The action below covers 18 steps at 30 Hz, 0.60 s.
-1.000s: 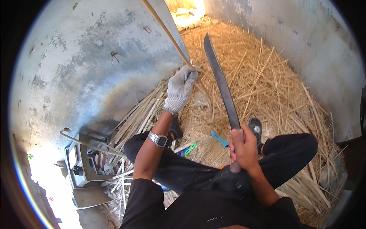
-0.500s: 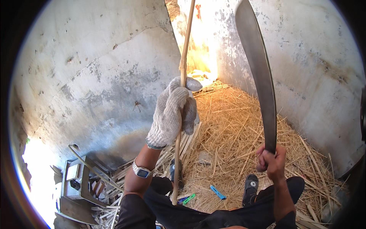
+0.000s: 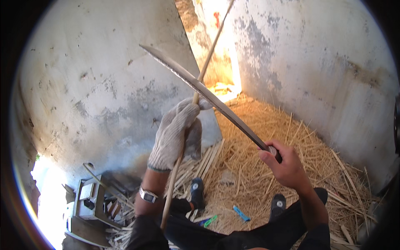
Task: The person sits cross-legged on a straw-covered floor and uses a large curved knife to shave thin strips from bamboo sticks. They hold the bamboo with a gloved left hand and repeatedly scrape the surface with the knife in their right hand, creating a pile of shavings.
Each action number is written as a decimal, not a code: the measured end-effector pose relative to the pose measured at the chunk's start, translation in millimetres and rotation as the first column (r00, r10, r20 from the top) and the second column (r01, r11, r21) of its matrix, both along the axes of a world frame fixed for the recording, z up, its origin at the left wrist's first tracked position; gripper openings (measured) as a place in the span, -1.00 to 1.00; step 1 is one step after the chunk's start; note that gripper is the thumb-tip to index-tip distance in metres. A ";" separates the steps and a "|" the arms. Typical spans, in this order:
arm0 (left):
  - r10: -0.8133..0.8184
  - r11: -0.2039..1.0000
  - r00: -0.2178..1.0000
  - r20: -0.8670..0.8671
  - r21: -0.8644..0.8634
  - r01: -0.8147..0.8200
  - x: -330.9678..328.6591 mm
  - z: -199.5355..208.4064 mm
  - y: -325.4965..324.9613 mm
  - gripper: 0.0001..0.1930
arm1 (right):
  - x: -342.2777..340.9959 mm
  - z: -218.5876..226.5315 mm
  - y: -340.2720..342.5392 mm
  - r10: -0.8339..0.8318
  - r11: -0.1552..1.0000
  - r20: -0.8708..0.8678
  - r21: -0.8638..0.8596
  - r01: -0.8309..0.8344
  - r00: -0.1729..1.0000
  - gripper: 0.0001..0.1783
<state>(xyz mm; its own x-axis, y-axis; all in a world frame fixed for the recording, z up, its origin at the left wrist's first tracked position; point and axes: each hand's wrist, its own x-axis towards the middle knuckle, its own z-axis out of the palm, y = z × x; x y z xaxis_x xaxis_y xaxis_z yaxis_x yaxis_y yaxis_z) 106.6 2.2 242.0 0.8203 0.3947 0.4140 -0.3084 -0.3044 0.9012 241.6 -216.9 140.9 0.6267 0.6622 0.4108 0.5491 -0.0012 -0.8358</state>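
Machete blade laid against a thin bamboo stick

The bamboo stick (image 3: 179, 166) stands nearly upright, the gloved left hand (image 3: 177, 135) has its fingers wrapped around it. The bare right hand (image 3: 285, 166) grips the machete (image 3: 208, 93) handle, blade crossing the stick just above the glove. Straw-like shavings (image 3: 266, 137) cover the floor below.

Gloved left hand (image 3: 177, 133) grips cane (image 3: 183, 150); bare right hand (image 3: 285, 166) holds long blade (image 3: 204, 91) across it.

Your left hand (image 3: 177, 133) grips the stick (image 3: 196, 98) at centre; the blade (image 3: 204, 89) crosses before it, running to your right hand (image 3: 285, 164) at four o'clock, straw (image 3: 266, 137) beneath.
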 end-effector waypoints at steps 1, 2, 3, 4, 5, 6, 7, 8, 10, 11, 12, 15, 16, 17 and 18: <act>0.059 0.981 0.997 -0.056 -0.184 -0.068 -15.6 -12.2 -14.0 -0.65 | 1.9 -9.8 7.6 -0.005 0.999 0.011 -0.047 0.006 1.000 -0.54; 0.139 0.963 0.990 -0.021 -0.231 -0.140 -25.1 -31.0 -20.8 -0.64 | 7.1 -20.8 14.4 -0.013 0.995 0.070 -0.097 0.020 0.997 -0.43; 0.184 0.941 0.981 -0.053 -0.280 -0.192 -27.7 -55.2 -21.4 -0.65 | 12.1 -33.4 17.3 -0.004 0.983 0.114 -0.181 0.024 0.993 -0.39; 0.256 0.911 0.963 -0.083 -0.311 -0.269 -36.4 -72.0 -23.7 -0.65 | 14.7 -41.8 23.4 0.038 0.969 0.159 -0.247 0.002 0.987 -0.36; 0.316 0.876 0.942 -0.111 -0.346 -0.335 -42.1 -86.7 -26.8 -0.65 | 17.4 -53.3 27.5 0.079 0.948 0.208 -0.317 -0.009 0.975 -0.33; 0.278 0.854 0.953 -0.123 -0.422 -0.303 -43.8 -98.4 -30.2 -0.64 | 19.9 -69.8 29.0 0.034 0.951 0.248 -0.305 0.045 0.968 -0.27; 0.303 0.836 0.939 -0.160 -0.428 -0.343 -43.5 -109.3 -29.9 -0.64 | 18.1 -78.2 28.7 0.023 0.946 0.267 -0.318 0.065 0.964 -0.26; 0.326 0.817 0.924 -0.198 -0.432 -0.381 -41.2 -121.8 -27.3 -0.64 | 16.2 -85.3 27.8 0.014 0.940 0.285 -0.331 0.085 0.958 -0.25; 0.302 0.780 0.922 -0.244 -0.493 -0.386 -40.9 -140.3 -26.0 -0.63 | 11.3 -101.9 26.0 0.019 0.939 0.330 -0.330 0.097 0.944 -0.26; 0.313 0.735 0.907 -0.284 -0.532 -0.420 -44.4 -152.1 -25.2 -0.64 | 10.4 -110.9 22.4 0.044 0.940 0.359 -0.330 0.083 0.932 -0.27; 0.319 0.692 0.890 -0.326 -0.561 -0.454 -48.7 -164.3 -24.4 -0.64 | 7.9 -119.7 19.8 0.062 0.943 0.383 -0.324 0.071 0.922 -0.28; 0.213 0.648 0.897 -0.388 -0.630 -0.427 -62.4 -181.3 -27.8 -0.80 | -0.5 -134.2 26.4 0.141 0.905 0.409 -0.423 0.051 0.902 -0.16; 0.200 0.638 0.896 -0.396 -0.641 -0.425 -66.8 -191.1 -29.1 -0.85 | -1.4 -138.2 28.3 0.153 0.890 0.381 -0.454 0.041 0.912 -0.15; 0.187 0.627 0.896 -0.403 -0.653 -0.425 -70.7 -198.7 -30.3 -0.88 | -1.8 -141.8 30.6 0.165 0.874 0.352 -0.485 0.029 0.921 -0.14; 0.128 0.544 0.921 -0.368 -0.750 -0.375 -68.3 -193.6 -32.3 -0.91 | 0.3 -142.7 32.9 0.179 0.859 0.335 -0.511 0.019 0.925 -0.13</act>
